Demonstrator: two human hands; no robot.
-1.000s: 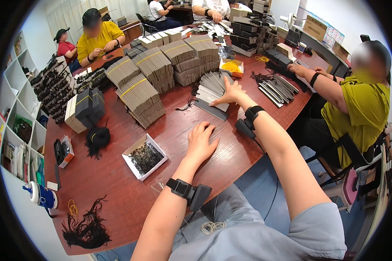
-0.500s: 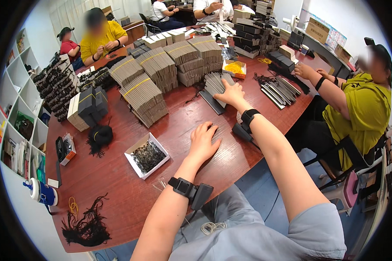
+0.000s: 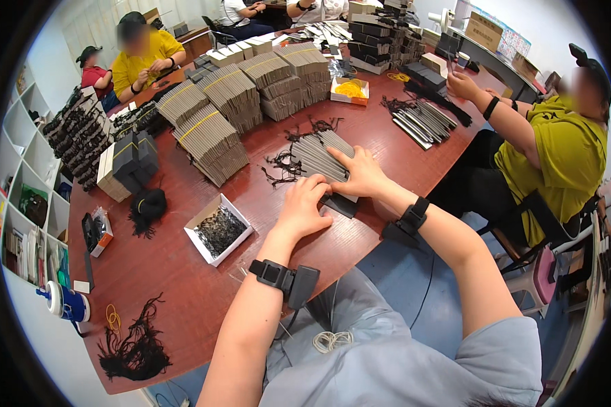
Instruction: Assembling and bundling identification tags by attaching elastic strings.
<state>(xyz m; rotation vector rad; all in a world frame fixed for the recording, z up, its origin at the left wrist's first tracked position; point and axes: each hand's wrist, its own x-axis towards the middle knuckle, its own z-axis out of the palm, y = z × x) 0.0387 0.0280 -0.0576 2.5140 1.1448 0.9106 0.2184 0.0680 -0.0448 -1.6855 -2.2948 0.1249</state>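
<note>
A fanned stack of slim grey card strips (image 3: 311, 157) with black tassels (image 3: 286, 165) at its far and left ends lies on the table before me. My right hand (image 3: 363, 175) rests on the stack's right side, thumb and forefinger spread over the strips. Against the near left end, my left hand (image 3: 304, 205) touches the strips with bent fingers, its thumb standing apart. A dark flat piece (image 3: 341, 205) sticks out at the near side, between the hands; the rest of it is hidden.
Banded piles of grey strips (image 3: 214, 139) stand behind. A white box of small dark pieces (image 3: 218, 230) sits left of my left hand. Beyond are an open box of yellow bands (image 3: 350, 90) and more tasselled strips (image 3: 421, 123). A person in yellow-green (image 3: 553, 146) sits at right.
The fanned strips have come nearer to me with my right hand, and their tassels now show. My left hand has shifted slightly and meets the strips. The view has tilted a little.
</note>
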